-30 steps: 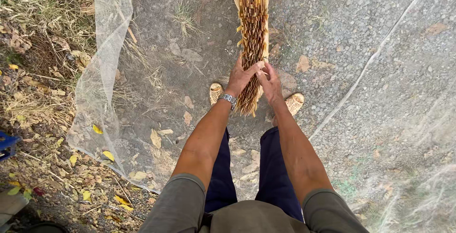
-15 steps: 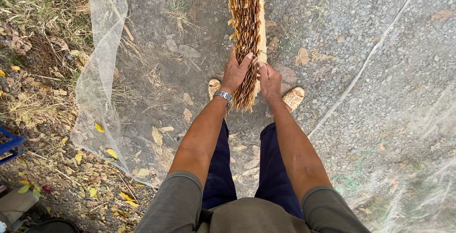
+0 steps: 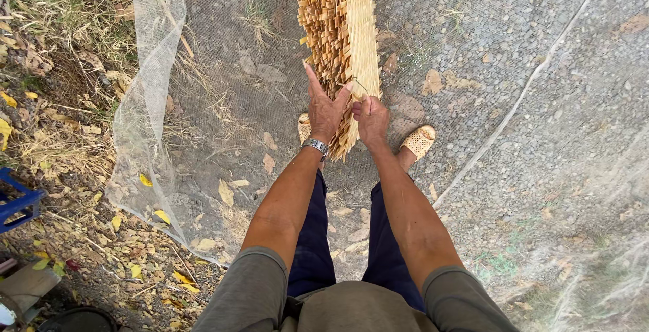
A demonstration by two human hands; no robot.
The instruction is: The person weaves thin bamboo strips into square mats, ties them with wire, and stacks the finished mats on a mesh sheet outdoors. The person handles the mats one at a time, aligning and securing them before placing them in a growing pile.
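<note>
A thick bundle of pale split sticks [image 3: 341, 28] stands in front of me, fanning out toward the top of the view and narrowing to a point near my feet. My left hand [image 3: 326, 107], with a metal watch on the wrist, rests against the bundle's left side, fingers spread and forefinger pointing up. My right hand [image 3: 370, 117] is closed on a thin dark tie or wire at the bundle's lower right side.
Fine mesh netting [image 3: 145, 88] covers the gravel ground, its bunched edge running down the left. Dry grass and yellow leaves lie beyond it. A blue crate [image 3: 17, 203] is at the left edge. My woven sandals [image 3: 419, 141] stand beside the bundle's tip.
The view has shifted slightly. My left hand's fingers have spread upward along the bundle, and my right hand has pinched the thin tie.
</note>
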